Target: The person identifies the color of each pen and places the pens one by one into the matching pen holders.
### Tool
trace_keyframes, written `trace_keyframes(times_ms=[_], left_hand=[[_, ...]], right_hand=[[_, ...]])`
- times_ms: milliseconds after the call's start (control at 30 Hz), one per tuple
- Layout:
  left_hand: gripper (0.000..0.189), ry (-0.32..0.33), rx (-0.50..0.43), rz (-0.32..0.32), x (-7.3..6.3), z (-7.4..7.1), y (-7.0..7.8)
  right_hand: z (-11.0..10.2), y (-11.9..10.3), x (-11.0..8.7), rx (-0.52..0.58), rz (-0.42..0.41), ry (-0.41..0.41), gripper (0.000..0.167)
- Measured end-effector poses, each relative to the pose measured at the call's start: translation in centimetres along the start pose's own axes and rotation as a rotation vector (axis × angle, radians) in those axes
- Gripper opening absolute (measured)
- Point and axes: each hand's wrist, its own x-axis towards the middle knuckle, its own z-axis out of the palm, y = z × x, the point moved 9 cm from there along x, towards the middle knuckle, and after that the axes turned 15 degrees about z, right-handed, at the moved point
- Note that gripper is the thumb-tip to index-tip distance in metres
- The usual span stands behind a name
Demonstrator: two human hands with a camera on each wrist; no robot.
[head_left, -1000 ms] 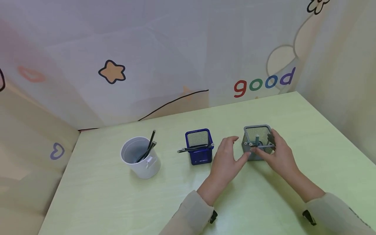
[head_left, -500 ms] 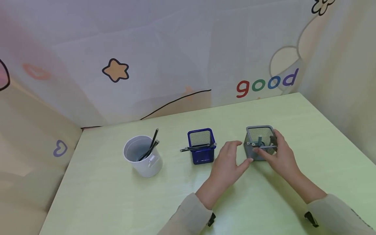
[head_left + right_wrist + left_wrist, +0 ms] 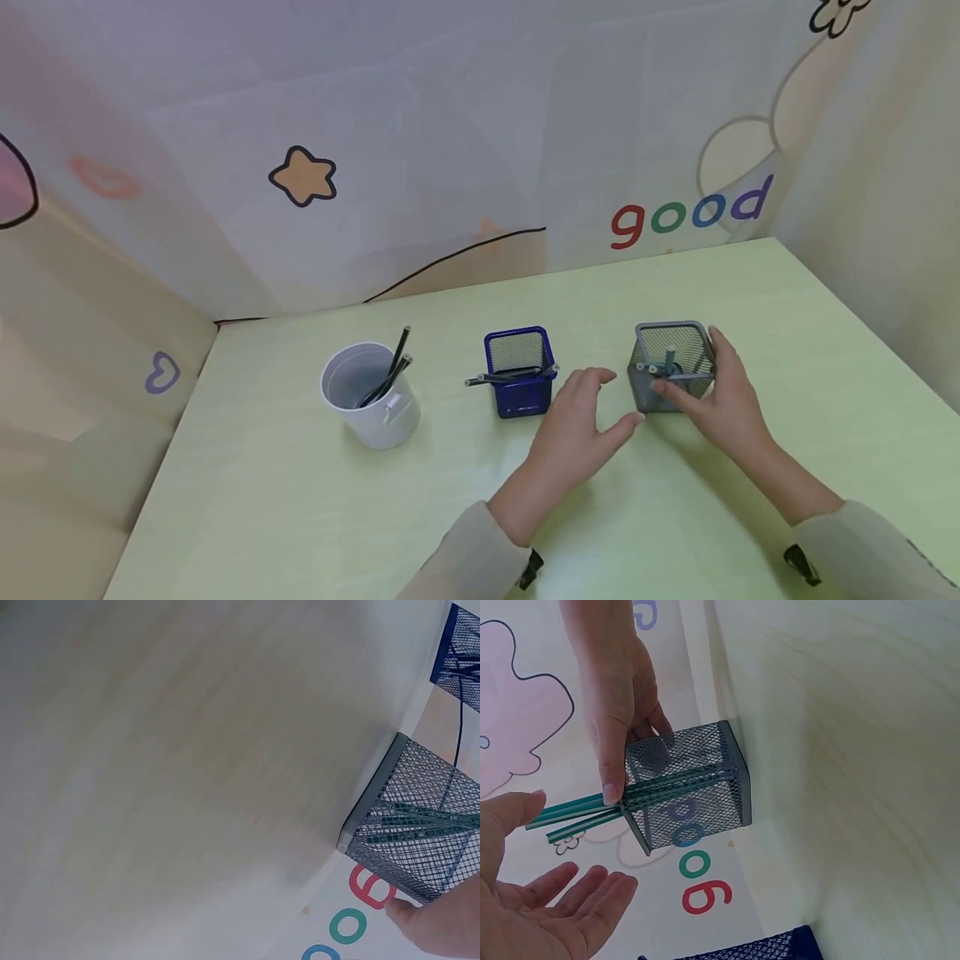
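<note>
My right hand point(image 3: 723, 408) grips a grey wire-mesh pencil holder point(image 3: 647, 396) by its right side, its thumb at the near rim. Several green pencils point(image 3: 581, 814) lean out of this holder, which stands upright on the table. Just left of it my left hand point(image 3: 566, 437) hovers with thumb and fingers spread, holding nothing. In the left wrist view, its open palm faces the pencil ends. The mesh holder point(image 3: 420, 817) and part of the right hand point(image 3: 450, 919) show at the right edge of the right wrist view.
A blue mesh pencil holder point(image 3: 522, 404) with several dark pencils point(image 3: 495, 379) stands left of my left hand. Farther left is a white cup point(image 3: 382, 425) with several dark pencils point(image 3: 388, 379) leaning in it. A printed cloth point(image 3: 450, 150) hangs behind the light-green table point(image 3: 262, 500).
My left hand has drawn back slightly toward me from the grey holder. The right hand keeps its hold on it. The head view has shifted a little, so everything sits farther right.
</note>
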Motion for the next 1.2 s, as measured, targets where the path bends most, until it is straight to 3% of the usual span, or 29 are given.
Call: trace_keyframes(times_ms=[300, 667, 1067, 1200], left_hand=[[0.047, -0.002, 0.004, 0.023, -0.6, -0.5, -0.2], [0.047, -0.003, 0.002, -0.012, -1.7, -0.9, -1.5], [0.046, 0.022, 0.083, 0.024, -2.7, -1.6, -1.6], [0.045, 0.007, 0.101, 0.037, -3.4, -1.5, -1.8]], right_hand=[[-0.4, 0.1, -0.4, -0.013, 0.015, 0.03, 0.094], [-0.4, 0.0, -1.1, -0.067, -0.005, 0.06, 0.093], [-0.7, -0.9, -2.7, -0.059, -0.121, 0.113, 0.094], [-0.9, -1.0, -3.7, -0.073, -0.177, 0.156, 0.085]])
